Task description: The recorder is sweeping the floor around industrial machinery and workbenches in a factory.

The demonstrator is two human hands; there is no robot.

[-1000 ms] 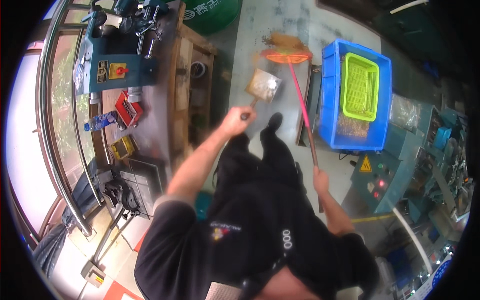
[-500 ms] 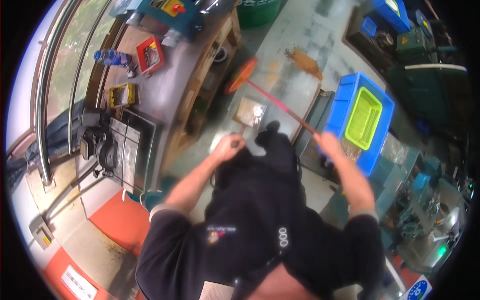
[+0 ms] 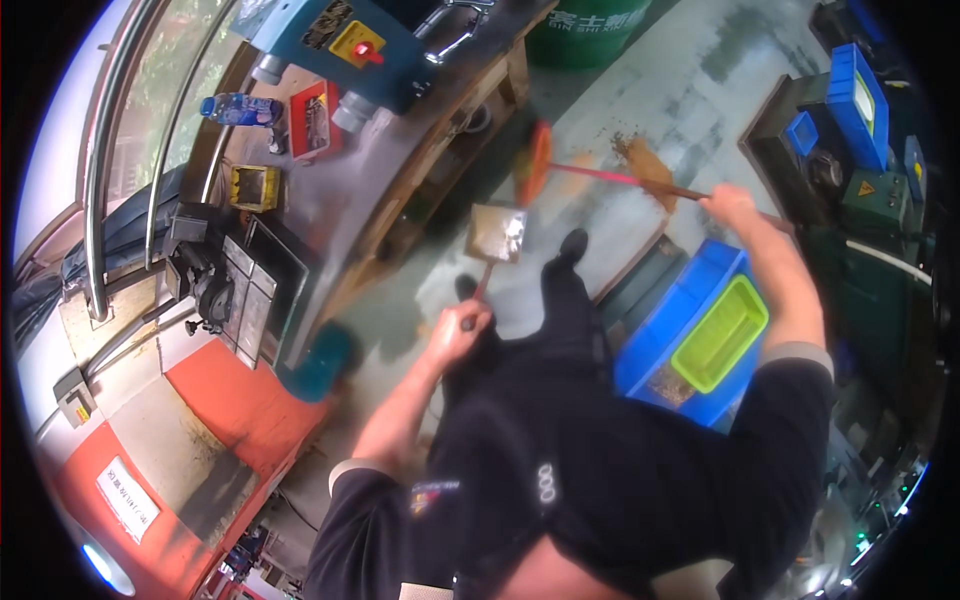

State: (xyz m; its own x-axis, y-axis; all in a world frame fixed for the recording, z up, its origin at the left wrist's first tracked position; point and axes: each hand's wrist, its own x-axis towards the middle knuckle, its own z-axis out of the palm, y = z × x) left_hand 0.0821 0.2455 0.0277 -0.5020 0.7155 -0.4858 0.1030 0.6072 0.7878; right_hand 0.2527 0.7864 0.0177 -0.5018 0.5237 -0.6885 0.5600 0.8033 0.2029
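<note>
My left hand is closed round the handle of a long-handled dustpan, whose pan hangs at or just above the floor ahead of my shoes. At the right, my right hand grips the end of a broom with a reddish handle, held nearly level across the view. The broom's orange head is a little blurred and hovers beyond the dustpan, near the workbench leg; whether it touches the floor I cannot tell. A brown patch of powder or dirt lies on the floor beneath the broom handle.
On the left stands a wooden workbench with a blue machine, a red tray, a yellow box and a bottle. A blue crate holding a green basket sits close on my right. A green drum is farther ahead.
My right hand has swung outward and forward, bringing the broom handle nearer level. The whole view has shifted and turned. Both tools stay in my hands.
</note>
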